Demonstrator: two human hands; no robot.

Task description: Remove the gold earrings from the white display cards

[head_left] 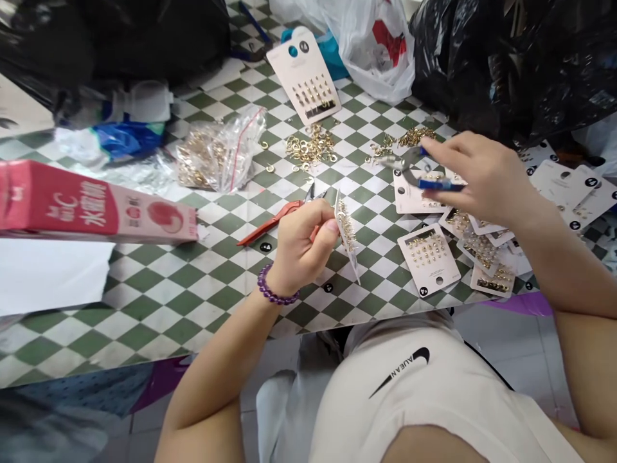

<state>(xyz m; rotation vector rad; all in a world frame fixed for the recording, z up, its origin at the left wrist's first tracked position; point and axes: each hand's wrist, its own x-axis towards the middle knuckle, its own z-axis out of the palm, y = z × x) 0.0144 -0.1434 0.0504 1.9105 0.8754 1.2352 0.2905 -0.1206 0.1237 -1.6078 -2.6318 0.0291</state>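
Observation:
My left hand [306,241], with a purple bead bracelet at the wrist, pinches an earring card [348,238] held nearly edge-on above the table. Small gold earrings stick out from its right face. My right hand [475,173] holds blue-handled pliers [419,173], their jaws pointing left toward a small pile of gold pieces [383,151]. Red-handled pliers [272,222] lie just behind my left hand, partly hidden by it. Past them is a heap of gold hoop pieces [311,148]. One earring card [429,258] lies flat below the blue-handled pliers.
More earring cards [494,241] overlap at the right. Another card [308,77] lies at the back. A zip bag of gold parts [216,154] and a pink carton [96,202] are on the left. Black plastic bags [520,58] and a white bag [371,45] line the far side.

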